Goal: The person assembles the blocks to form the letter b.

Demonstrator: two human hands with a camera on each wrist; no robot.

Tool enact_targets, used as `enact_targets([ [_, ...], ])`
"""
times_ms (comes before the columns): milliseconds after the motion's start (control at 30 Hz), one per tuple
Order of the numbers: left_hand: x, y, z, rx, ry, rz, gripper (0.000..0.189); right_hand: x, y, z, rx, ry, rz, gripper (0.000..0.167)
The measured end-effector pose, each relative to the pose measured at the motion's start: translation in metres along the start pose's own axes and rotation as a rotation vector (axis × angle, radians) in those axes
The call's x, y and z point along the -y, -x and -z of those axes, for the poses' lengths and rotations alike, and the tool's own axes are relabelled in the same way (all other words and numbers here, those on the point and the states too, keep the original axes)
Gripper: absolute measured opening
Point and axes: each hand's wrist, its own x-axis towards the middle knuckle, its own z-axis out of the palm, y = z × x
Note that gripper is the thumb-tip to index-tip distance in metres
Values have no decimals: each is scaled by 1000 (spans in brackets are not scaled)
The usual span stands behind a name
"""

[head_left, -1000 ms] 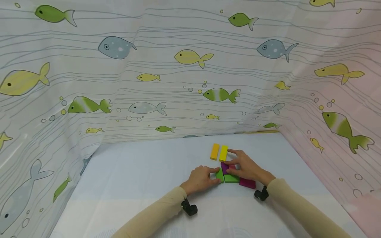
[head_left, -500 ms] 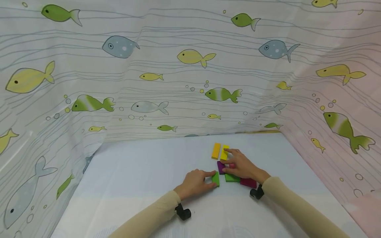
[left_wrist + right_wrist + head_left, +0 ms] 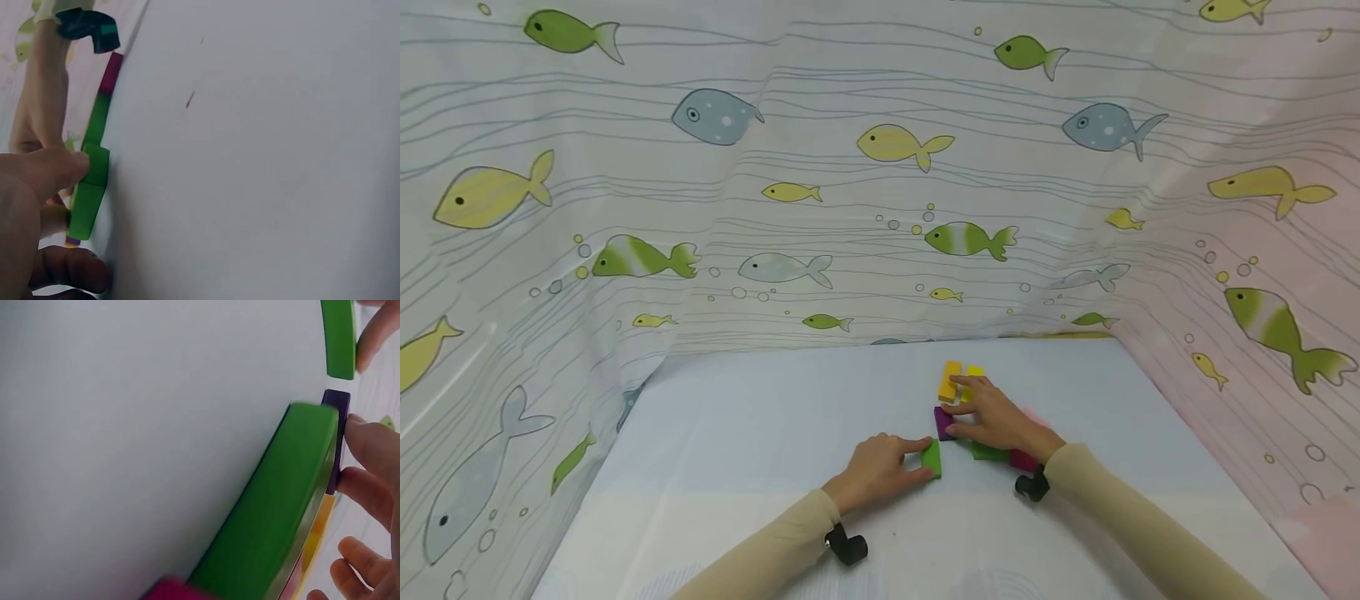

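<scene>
My left hand [image 3: 874,473] pinches a small green block [image 3: 931,459] by its two ends, between thumb and finger. In the left wrist view the thumb lies on one end of that green block [image 3: 87,209]. Just behind and to the right, my right hand [image 3: 996,419] grips a purple block [image 3: 943,424] between thumb and finger. The right wrist view shows the purple block [image 3: 337,440] apart from the left hand's green block [image 3: 340,340]. A second green block [image 3: 989,451] lies under the right hand, partly hidden.
Beyond the right hand lie an orange block [image 3: 950,381] and a yellow block [image 3: 974,372]. A magenta block [image 3: 1023,460] and a partly covered pink block [image 3: 1036,416] are by the right wrist. A fish-printed curtain [image 3: 850,233] surrounds the white table [image 3: 760,433].
Both hands have moved left, the left one also a little nearer to me. The green block and the purple block came away from the other blocks with them, and a gap has opened.
</scene>
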Motion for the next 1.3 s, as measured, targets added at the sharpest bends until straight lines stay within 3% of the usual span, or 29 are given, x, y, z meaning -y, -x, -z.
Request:
enact_targets([
  [267,6,16,7,-10,7,28,53,15,-15,-9,4,-44,46,45],
  [400,10,25,10,-11,-34,43,53,24,-23,-12,18,-70,71,44],
  [800,17,58,23,-32,-97,73,51,50,-50,-30,61,-36,162,44],
  [1067,17,74,26,-75,-139,48,50,71,-53,-39,117,-153,131,48],
  [1300,17,83,26,-100,-161,43,49,82,-54,-48,82,-153,146,47],
])
